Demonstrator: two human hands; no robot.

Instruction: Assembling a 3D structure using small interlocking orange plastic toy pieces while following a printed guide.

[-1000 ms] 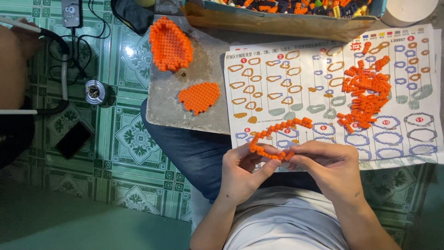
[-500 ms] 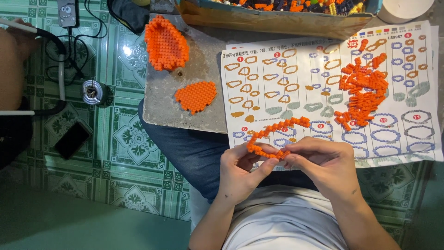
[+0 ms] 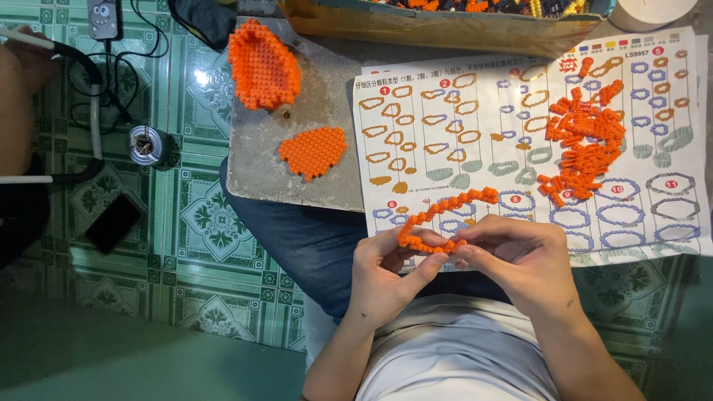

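My left hand (image 3: 386,271) and my right hand (image 3: 516,256) both pinch a thin curved ring of small orange bricks (image 3: 438,219) just above my lap. The ring's far end rests over the printed instruction sheet (image 3: 460,126). A loose heap of orange bricks (image 3: 587,141) lies on the sheet's right half. Two built orange pieces sit on the grey board (image 3: 260,160): a hollow shell (image 3: 261,65) at the back and a flat plate (image 3: 313,152) nearer me.
A cardboard box (image 3: 445,26) holding mixed bricks lies along the back edge. On the green tiled floor to the left are a dark phone (image 3: 113,223), a small metal tin (image 3: 146,145), cables and another person's arm (image 3: 15,104).
The view has shifted slightly. My hands stay on the orange ring, and my fingers have moved a little along its near edge.
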